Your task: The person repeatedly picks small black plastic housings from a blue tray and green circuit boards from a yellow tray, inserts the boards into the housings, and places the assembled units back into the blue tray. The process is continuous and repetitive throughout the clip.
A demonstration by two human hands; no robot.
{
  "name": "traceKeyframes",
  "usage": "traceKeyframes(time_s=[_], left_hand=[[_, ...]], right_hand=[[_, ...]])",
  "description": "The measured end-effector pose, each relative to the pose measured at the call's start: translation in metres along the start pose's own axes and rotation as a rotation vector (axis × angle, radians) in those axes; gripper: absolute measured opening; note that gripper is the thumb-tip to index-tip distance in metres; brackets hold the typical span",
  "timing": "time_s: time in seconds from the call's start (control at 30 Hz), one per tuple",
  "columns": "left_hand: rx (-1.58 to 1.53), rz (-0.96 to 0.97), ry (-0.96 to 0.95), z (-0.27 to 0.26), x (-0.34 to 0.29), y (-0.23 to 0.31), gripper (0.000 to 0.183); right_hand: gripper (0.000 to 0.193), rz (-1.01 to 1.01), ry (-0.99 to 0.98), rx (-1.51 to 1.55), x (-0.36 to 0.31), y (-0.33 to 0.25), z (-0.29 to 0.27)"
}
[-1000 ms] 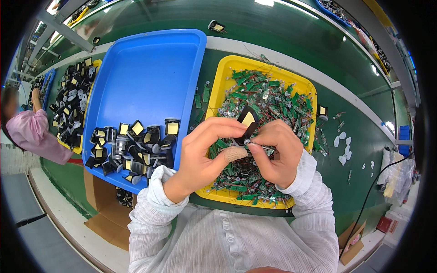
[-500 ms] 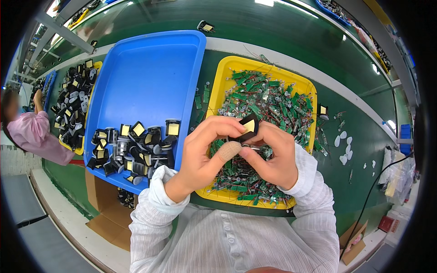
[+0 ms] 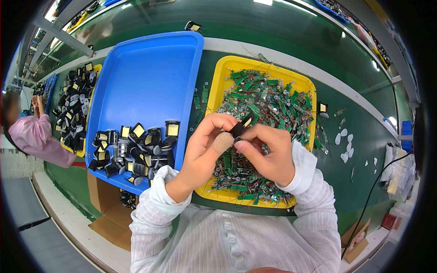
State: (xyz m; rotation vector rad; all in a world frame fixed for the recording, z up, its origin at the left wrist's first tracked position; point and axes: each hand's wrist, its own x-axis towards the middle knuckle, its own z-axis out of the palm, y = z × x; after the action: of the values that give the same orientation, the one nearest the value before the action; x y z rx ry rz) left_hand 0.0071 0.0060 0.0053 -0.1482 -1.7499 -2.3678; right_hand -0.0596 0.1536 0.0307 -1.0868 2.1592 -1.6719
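Over the near left part of a yellow tray (image 3: pixel 214 91), my two hands meet around one small black plastic housing (image 3: pixel 237 129) with a pale yellow pad on it. My left hand (image 3: pixel 202 152) pinches it between thumb and fingers; a tan bandage covers that thumb. From the other side, my right hand (image 3: pixel 269 154) has its thumb and fingers closed at the lower end of the housing. Its underside is hidden by my fingers. Heaped in the tray below are green circuit boards (image 3: pixel 255 107) with thin wires and small round pale parts.
Left of my hands stands a blue tray (image 3: pixel 141 77), with several similar black housings (image 3: pixel 139 150) in its near end. Farther left are another pile of housings (image 3: pixel 75 104) and a co-worker in pink (image 3: pixel 38 139). White pieces (image 3: pixel 343 145) lie on the right. An open carton (image 3: pixel 109 218) sits below.
The housing has tilted in my fingers, so its yellow pad shows narrower. My hands have shifted slightly left. A housing on the far green surface has moved left, and the co-worker's hands have risen.
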Motion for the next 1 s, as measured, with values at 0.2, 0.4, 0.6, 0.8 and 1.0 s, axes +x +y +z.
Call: traceKeyframes(time_s=[0.2,0.4,0.6,0.8,1.0], left_hand=[[-0.067,-0.064,-0.009,0.000,0.003,0.003,0.015],[-0.025,0.008,-0.034,-0.003,0.001,0.001,0.017],[-0.056,0.009,-0.038,-0.008,0.001,0.005,0.021],[0.071,0.076,0.003,-0.002,0.004,0.012,0.026],[0.105,0.008,0.003,-0.011,0.004,0.016,0.035]], right_hand=[[0.009,0.011,0.077,0.109,-0.001,0.009,0.003],[0.010,-0.018,-0.002,0.039,-0.001,0.004,0.001],[0.009,-0.051,0.009,0.072,0.000,0.003,0.000],[0.013,0.118,-0.013,0.463,0.001,0.014,-0.001],[0.013,0.129,-0.022,0.456,-0.001,0.007,-0.005]])
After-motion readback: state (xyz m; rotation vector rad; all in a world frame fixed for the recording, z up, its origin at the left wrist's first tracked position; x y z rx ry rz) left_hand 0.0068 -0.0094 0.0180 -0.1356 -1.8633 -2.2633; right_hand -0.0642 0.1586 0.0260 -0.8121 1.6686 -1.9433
